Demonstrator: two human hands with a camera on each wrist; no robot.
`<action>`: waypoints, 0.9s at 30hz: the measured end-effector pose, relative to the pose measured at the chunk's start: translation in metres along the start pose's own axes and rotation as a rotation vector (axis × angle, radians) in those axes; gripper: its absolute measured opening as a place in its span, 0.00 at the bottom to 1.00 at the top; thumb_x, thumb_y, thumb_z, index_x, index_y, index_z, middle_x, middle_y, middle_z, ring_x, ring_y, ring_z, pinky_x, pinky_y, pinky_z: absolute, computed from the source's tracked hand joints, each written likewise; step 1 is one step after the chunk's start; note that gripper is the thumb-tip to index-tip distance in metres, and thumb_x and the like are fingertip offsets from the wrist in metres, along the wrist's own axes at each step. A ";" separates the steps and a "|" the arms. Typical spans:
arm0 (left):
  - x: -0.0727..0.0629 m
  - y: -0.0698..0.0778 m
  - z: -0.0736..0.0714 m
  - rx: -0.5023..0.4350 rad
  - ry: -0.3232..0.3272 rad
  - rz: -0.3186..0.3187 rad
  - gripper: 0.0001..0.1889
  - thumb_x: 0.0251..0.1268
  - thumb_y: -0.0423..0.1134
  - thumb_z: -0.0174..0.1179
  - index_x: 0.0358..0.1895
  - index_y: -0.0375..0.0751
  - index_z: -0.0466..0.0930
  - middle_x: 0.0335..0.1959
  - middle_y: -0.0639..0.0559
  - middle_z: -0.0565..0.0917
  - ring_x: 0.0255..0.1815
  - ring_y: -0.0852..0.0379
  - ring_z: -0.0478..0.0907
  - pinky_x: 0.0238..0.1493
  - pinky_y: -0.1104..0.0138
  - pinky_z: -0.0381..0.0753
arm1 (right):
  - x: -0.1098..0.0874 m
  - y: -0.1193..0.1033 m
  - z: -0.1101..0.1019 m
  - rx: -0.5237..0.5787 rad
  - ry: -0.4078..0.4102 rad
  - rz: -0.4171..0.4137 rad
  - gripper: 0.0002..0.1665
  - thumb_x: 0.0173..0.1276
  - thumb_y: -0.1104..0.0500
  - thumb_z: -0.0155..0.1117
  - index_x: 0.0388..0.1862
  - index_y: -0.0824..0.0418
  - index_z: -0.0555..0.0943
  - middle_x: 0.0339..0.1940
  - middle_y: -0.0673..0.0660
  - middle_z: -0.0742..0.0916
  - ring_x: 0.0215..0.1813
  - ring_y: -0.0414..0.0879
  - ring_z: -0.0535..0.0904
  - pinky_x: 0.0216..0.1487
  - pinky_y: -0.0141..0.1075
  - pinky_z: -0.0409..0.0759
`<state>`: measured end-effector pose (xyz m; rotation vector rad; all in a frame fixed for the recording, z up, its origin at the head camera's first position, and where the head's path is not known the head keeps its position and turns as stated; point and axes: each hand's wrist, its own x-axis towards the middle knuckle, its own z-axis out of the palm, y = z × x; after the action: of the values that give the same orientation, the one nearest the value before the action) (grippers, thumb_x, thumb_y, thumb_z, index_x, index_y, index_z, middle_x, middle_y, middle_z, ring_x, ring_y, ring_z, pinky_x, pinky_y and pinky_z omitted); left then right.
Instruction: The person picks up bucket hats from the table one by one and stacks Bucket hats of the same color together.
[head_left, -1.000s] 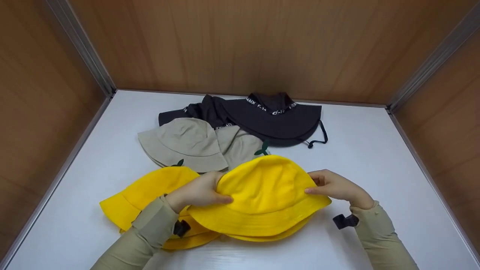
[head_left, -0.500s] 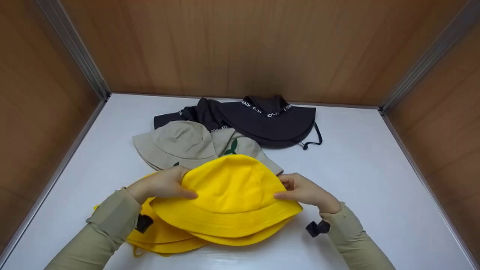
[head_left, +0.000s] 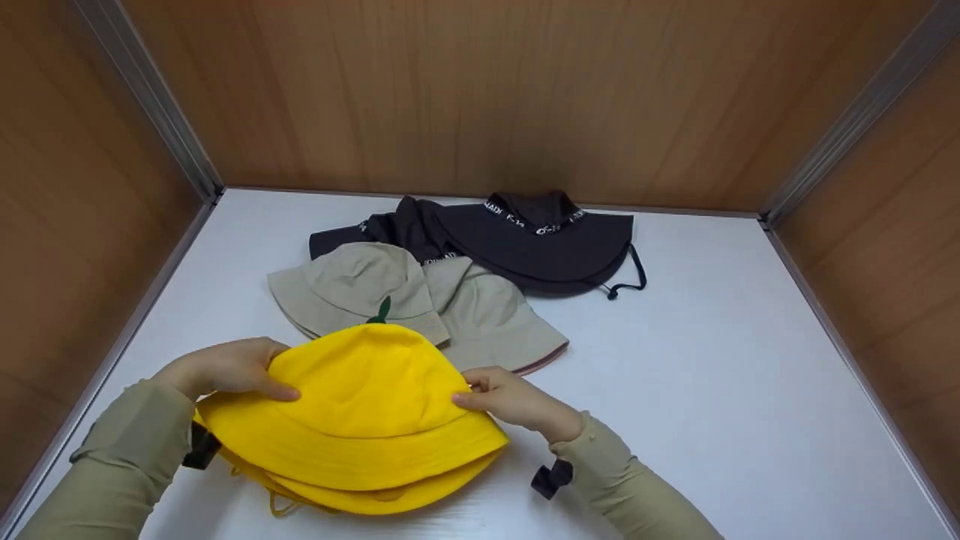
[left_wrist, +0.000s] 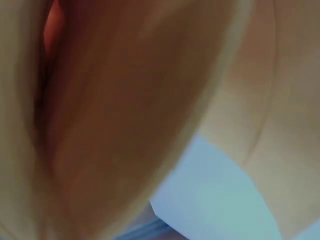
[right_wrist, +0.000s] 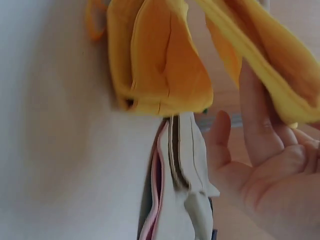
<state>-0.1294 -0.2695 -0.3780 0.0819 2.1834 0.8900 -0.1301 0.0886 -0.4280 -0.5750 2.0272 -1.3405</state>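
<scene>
A yellow bucket hat (head_left: 367,405) with a green sprout on its crown is held up between both hands. My left hand (head_left: 229,367) grips its left side, thumb on the front. On the right side, my right hand (head_left: 517,401) pinches it, thumb in front and fingers behind. Beneath it, largely hidden in the head view, another yellow hat (right_wrist: 165,60) lies on the table, as the right wrist view shows; the held hat is apart from it at this side. Blurred fabric (left_wrist: 125,115) fills most of the left wrist view.
Behind the yellow hats lie two overlapping beige bucket hats (head_left: 367,281), one with a pinkish brim edge. Black hats (head_left: 540,251) with white lettering and a cord lie farther back. The white table (head_left: 712,337) is bounded by wooden panels (head_left: 480,97).
Both hands have carried the yellow hat leftward, over the other yellow hat, which it now mostly covers. More of the right beige hat shows. The beige and black hats stay in place.
</scene>
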 end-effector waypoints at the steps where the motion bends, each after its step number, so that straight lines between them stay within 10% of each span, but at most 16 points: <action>1: -0.002 -0.004 -0.003 -0.015 0.003 -0.019 0.31 0.51 0.52 0.69 0.52 0.35 0.72 0.37 0.48 0.79 0.34 0.53 0.77 0.42 0.61 0.80 | 0.003 -0.003 0.004 0.002 -0.006 0.006 0.15 0.71 0.58 0.55 0.46 0.68 0.79 0.26 0.47 0.77 0.30 0.38 0.69 0.37 0.31 0.67; 6: -0.008 -0.019 -0.012 -0.033 0.048 -0.106 0.35 0.49 0.54 0.70 0.55 0.33 0.71 0.37 0.47 0.79 0.33 0.52 0.78 0.39 0.61 0.81 | 0.017 -0.011 0.023 0.030 -0.036 0.056 0.16 0.71 0.58 0.56 0.54 0.63 0.79 0.26 0.46 0.79 0.27 0.37 0.70 0.33 0.28 0.69; 14: -0.006 -0.038 -0.014 0.173 0.145 -0.074 0.37 0.52 0.52 0.68 0.58 0.26 0.70 0.44 0.42 0.78 0.40 0.50 0.73 0.48 0.51 0.75 | 0.029 -0.015 0.048 -0.001 -0.098 0.103 0.10 0.69 0.57 0.59 0.45 0.60 0.79 0.20 0.47 0.76 0.20 0.38 0.65 0.22 0.27 0.64; 27: 0.000 -0.048 -0.004 0.239 0.174 -0.067 0.42 0.55 0.53 0.66 0.62 0.22 0.62 0.56 0.27 0.71 0.49 0.37 0.71 0.58 0.38 0.65 | 0.036 -0.012 0.055 -0.152 0.033 0.196 0.14 0.66 0.55 0.62 0.48 0.59 0.79 0.28 0.48 0.80 0.23 0.39 0.69 0.25 0.29 0.68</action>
<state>-0.1215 -0.3077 -0.4059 0.0484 2.4325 0.6149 -0.1167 0.0246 -0.4422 -0.4105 2.1637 -1.0947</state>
